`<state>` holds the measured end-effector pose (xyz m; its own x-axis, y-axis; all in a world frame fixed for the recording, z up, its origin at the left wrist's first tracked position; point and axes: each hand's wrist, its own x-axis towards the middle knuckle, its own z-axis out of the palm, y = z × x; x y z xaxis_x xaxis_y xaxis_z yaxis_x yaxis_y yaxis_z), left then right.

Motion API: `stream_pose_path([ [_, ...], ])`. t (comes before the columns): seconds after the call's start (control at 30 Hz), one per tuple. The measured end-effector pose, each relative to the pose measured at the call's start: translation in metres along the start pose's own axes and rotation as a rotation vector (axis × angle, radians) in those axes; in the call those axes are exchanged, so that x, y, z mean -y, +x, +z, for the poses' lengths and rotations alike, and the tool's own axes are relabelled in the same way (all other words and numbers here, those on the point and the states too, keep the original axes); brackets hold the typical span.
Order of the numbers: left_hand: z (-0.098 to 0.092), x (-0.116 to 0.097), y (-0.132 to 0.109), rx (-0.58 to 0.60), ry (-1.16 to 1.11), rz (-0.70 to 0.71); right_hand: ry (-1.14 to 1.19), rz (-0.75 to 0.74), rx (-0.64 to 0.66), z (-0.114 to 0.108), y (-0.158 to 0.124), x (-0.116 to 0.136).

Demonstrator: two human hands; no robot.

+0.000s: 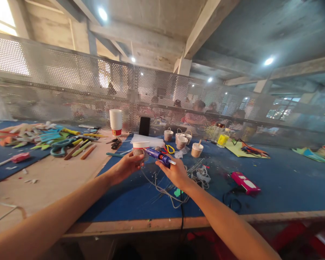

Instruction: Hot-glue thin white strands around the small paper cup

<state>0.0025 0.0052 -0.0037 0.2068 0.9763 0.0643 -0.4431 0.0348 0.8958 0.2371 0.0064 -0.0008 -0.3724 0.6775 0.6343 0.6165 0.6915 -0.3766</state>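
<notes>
White and grey, a small cup (137,151) partly wrapped in cord sits in the left hand (131,161), whose fingers are curled around its lower, wrapped part; its white, red-lined section is uppermost. Just right of it is a purple glue gun (159,156), its long axis slanting from the nozzle, upper left beside the cup, to a pale glue stick at lower right. Whether the nozzle touches the cup, I cannot tell. The right hand (177,173) grips the gun, its fingers closed around the handle and partly hidden. Loose grey cord (162,189) droops below both hands.

Across the tabletop (284,180), tan at left and blue beyond, lie a heap of coloured strips (40,134), teal-handled scissors (60,147), a stack of paper cups (116,122), a dark upright rectangle (144,126), cord-wrapped cups with loop handles (181,142), a yellow-labelled bottle (222,139) and a magenta device (245,183).

Behind, a perforated metal screen (83,86) spans the room, with blurred people beyond it, under concrete beams and bright lamps.
</notes>
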Motion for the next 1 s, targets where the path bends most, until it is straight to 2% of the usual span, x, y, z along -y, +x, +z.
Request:
stream_pose_path([
  [0.73,0.0059,-0.0029,-0.002,-0.012,-0.006,-0.006,-0.102,-0.021,0.024,-0.0003,-0.0014,-0.0021],
  [1.0,0.0015,-0.0001,0.0007,-0.005,0.003,0.006,-0.11,-0.014,0.026,0.0009,-0.0017,-0.0033],
])
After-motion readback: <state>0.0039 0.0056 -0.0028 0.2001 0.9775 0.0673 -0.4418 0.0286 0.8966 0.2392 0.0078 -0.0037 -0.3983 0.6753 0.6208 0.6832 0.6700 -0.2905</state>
